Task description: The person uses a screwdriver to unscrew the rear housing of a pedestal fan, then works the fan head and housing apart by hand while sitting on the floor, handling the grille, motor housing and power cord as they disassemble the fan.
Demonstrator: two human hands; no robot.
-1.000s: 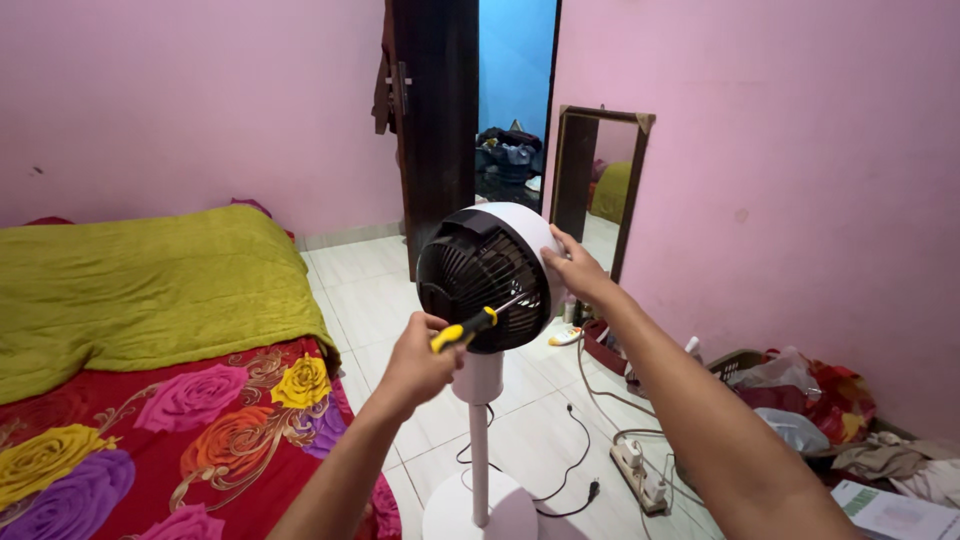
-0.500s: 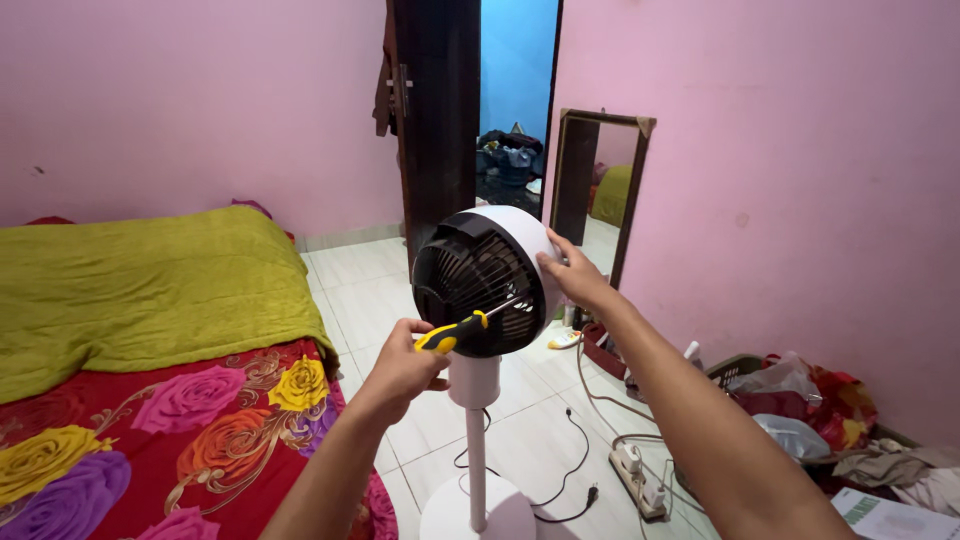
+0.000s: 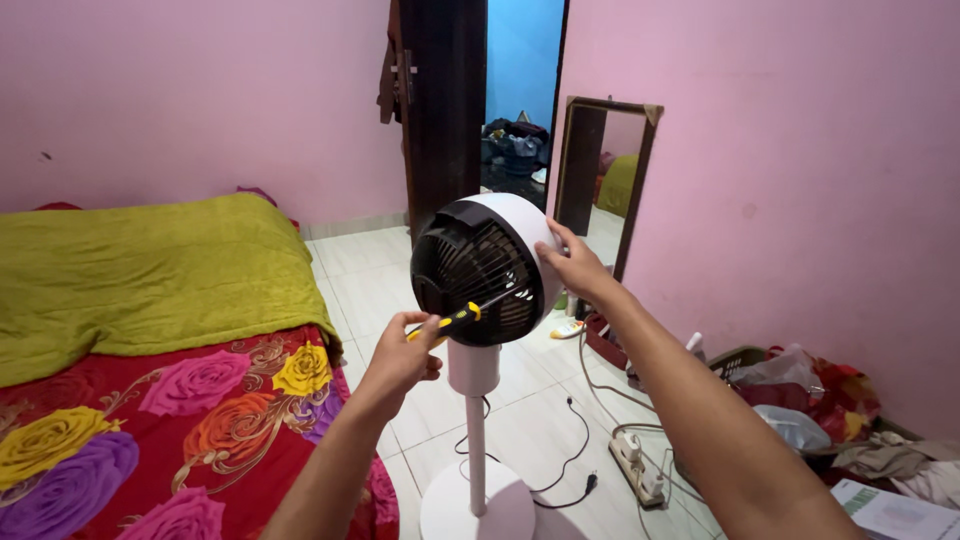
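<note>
Bed point(image 3: 150, 330), occupying the near left, is carrying an olive-green blanket point(image 3: 150, 280) at its far end and a red cover point(image 3: 120, 440) with large printed roses nearer the viewer. Pink walls are enclosing the room; a dark door point(image 3: 440, 110) is standing open at the far centre, and a framed mirror point(image 3: 600, 190) is leaning against the right wall. Pedestal fan point(image 3: 485, 270), white housing with a black front grille, is standing on the tiled floor point(image 3: 540, 420) at centre on a slim white pole and round base point(image 3: 478, 505); its head is now sitting a little higher and more face-on than a second ago, when it was tilted further left. Right hand point(image 3: 578, 268) is pressing spread fingers against the right side of the fan housing, bracing it. Left hand point(image 3: 400, 358) is closing around a yellow-and-black screwdriver point(image 3: 455, 320), whose shaft is now lying across the lower grille with the tip toward the right rim, a slightly higher angle than a moment earlier; this reads as the tool being re-aimed along the grille edge while the head is steadied. A white power strip point(image 3: 640, 470) and loose black cables point(image 3: 570, 450) are lying on the floor to the right, with a heap of clothes and bags point(image 3: 820, 400) beyond.
</note>
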